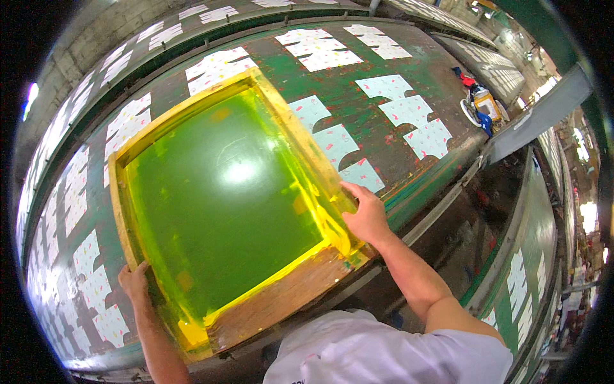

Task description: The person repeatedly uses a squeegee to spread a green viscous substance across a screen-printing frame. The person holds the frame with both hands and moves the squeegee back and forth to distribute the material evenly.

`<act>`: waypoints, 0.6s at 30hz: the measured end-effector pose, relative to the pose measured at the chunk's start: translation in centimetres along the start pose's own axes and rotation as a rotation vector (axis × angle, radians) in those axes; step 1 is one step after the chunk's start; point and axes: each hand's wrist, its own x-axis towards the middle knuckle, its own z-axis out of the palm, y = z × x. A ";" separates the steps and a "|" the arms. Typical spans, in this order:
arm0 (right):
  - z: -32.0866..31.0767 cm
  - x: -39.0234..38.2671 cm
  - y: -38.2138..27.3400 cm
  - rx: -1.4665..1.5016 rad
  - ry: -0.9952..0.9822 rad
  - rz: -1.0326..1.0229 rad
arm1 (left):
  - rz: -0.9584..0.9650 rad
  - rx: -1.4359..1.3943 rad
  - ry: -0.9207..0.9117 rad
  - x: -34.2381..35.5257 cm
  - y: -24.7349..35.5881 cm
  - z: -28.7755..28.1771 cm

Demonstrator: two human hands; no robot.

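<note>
Wood-framed screen [220,198] sits over the near edge of the green-and-brown worktop [441,64], directly in front of the person and turned at a slant; whether it rests fully on the surface or is held slightly off it, I cannot tell. Its wide panel is a dark, glossy green with a bright patch of glare, bordered by yellow along the inside of the wooden sides, and a bare brown strip [281,301] runs along the side nearest the body. The left hand [134,281] holds the screen's left side near its lower corner, its fingers partly hidden by the wood. The right hand [366,211] holds the opposite side, thumb and fingers curled at the edge. Just past the right side, pale blue cut pieces [409,110] with small reddish marks lie in two rows, the nearer one partly covered by the screen. White patterned pieces [320,50] lie beyond the far side, and more white pieces [102,294] spread to the left. Near the worktop's right end, beside a grey post [543,115], sits a jumble of small colourful items [484,105].
</note>
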 end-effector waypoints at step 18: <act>-14.7 6.1 23.9 0.136 0.000 0.203 | 0.018 0.180 0.072 -13.9 17.2 21.0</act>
